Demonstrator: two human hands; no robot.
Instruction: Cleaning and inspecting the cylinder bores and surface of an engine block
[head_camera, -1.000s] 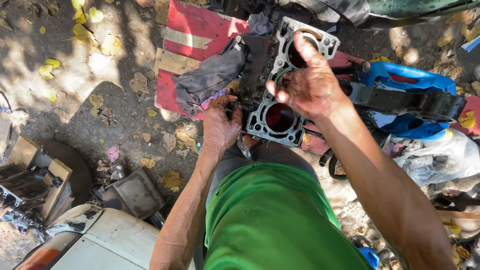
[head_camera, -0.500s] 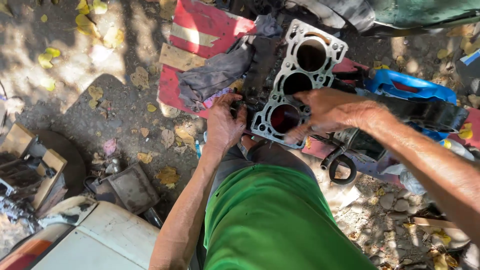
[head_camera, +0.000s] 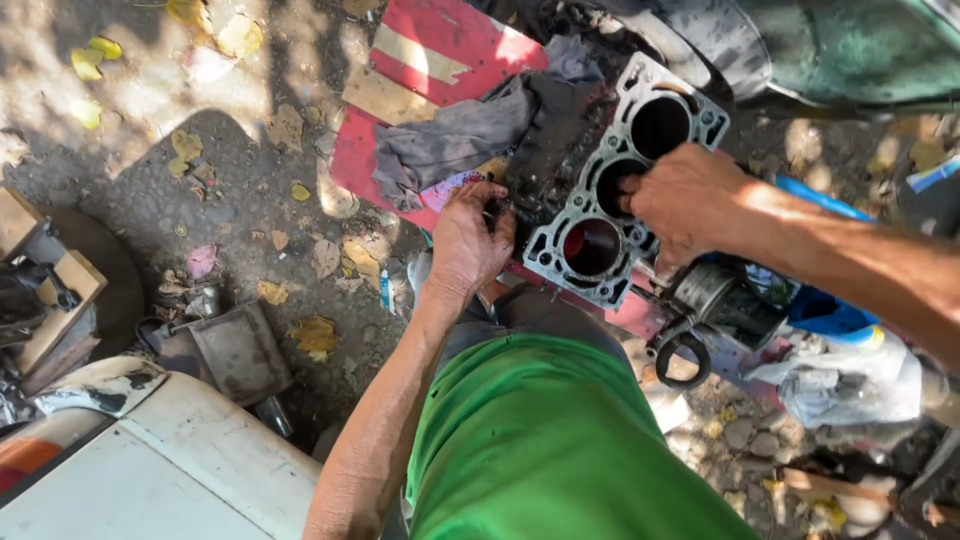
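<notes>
- grey three-bore metal engine block (head_camera: 590, 215) is lying on the red board's (head_camera: 440, 60) right edge.
- left hand (head_camera: 468, 240) is gripping its left side; right hand (head_camera: 685, 200) is clamping its right rim.
- likely heavy, rigid, greasy; gripping both outer edges is advisable.

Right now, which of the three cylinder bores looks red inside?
The nearest bore, closest to the person's body. The middle bore, at the right hand, and the far bore look dark.

engine block (head_camera: 610, 200) on board (head_camera: 420, 70) | rag (head_camera: 470, 135) left | piston (head_camera: 715, 295) right
</notes>
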